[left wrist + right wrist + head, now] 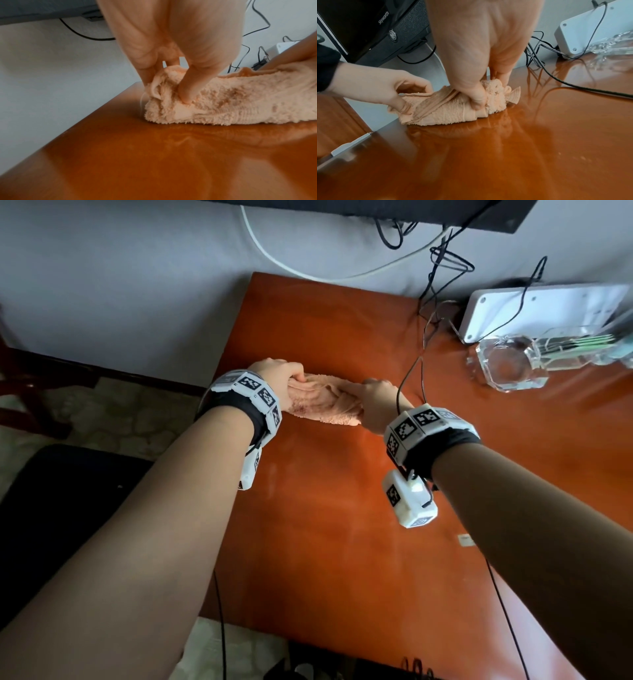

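A peach terry towel [323, 402] lies bunched into a thick roll on the glossy orange table [342, 525], near its far left corner. My left hand [279, 380] grips the roll's left end, thumb pressed into the cloth [240, 102] and fingers behind it. My right hand [380, 402] pinches the right end, thumb on the near side of the towel [447, 113] and fingers over the far side. A brownish stain shows on the towel in the left wrist view. Both ends rest on the tabletop.
A clear glass ashtray [510, 362] and a white box [541, 309] stand at the table's far right, with black cables [442, 268] trailing beside them. A black screen [359, 25] hangs on the wall behind. The table's left edge [82, 121] runs close to the towel.
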A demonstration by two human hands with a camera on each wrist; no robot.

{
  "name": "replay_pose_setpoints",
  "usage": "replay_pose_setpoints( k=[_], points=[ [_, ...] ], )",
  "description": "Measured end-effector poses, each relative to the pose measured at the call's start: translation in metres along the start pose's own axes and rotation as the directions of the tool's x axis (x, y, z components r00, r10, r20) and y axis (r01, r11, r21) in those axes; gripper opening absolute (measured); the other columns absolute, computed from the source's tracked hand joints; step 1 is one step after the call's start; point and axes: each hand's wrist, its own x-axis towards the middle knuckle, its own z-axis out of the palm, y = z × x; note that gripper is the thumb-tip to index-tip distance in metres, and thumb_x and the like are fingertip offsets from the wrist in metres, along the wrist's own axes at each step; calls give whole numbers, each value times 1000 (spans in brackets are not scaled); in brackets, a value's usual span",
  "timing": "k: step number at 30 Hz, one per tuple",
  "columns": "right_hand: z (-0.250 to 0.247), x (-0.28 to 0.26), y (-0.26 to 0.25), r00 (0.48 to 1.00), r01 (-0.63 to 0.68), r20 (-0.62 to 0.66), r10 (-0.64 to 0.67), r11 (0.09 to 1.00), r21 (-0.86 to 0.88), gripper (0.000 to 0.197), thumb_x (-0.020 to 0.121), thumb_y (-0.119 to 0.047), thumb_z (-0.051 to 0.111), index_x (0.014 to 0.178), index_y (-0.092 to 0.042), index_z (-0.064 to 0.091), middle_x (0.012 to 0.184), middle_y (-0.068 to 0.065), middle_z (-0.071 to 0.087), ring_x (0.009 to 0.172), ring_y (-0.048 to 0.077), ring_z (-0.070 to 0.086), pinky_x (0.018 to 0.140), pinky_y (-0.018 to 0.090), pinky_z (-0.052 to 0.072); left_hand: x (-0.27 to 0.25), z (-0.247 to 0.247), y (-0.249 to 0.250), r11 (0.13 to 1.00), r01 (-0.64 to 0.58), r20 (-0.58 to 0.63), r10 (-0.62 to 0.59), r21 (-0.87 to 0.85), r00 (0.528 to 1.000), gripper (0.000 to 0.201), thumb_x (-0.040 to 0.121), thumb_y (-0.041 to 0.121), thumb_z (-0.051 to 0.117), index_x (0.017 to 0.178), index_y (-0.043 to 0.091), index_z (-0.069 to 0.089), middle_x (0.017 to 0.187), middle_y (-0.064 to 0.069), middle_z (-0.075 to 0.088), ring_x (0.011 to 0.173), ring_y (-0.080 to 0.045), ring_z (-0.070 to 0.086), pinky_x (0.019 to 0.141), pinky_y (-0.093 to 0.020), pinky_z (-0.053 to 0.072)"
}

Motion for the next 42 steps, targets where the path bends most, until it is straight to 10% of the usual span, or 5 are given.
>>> replay_pose_setpoints(
  k=[13,25,42],
  points=[
    [0,-25,12,992,102,-101,-79,962,254,40,86,-3,40,119,-14,58,103,5,64,97,27,60,86,36,50,-22,-15,14,979,-129,88,116,156,989,47,85,0,55,128,17,48,125,-7,52,109,-31,53,80,-38,46],
    [-40,29,75,928,71,-362,84,916,395,48,82,-5,47,125,-23,59,117,12,63,108,30,59,91,36,49,41,-57,42,974,-82,-107,106,213,989,53,83,-7,50,131,16,46,123,-12,52,116,-35,48,90,-48,47],
    [-78,112,117,955,-90,-245,168,949,301,54,85,6,44,135,-14,42,132,15,41,120,35,46,92,39,42,150,-52,50,971,51,-210,-1,233,978,51,84,-6,56,131,7,44,129,-18,51,122,-39,44,92,-50,45]
  ],
)
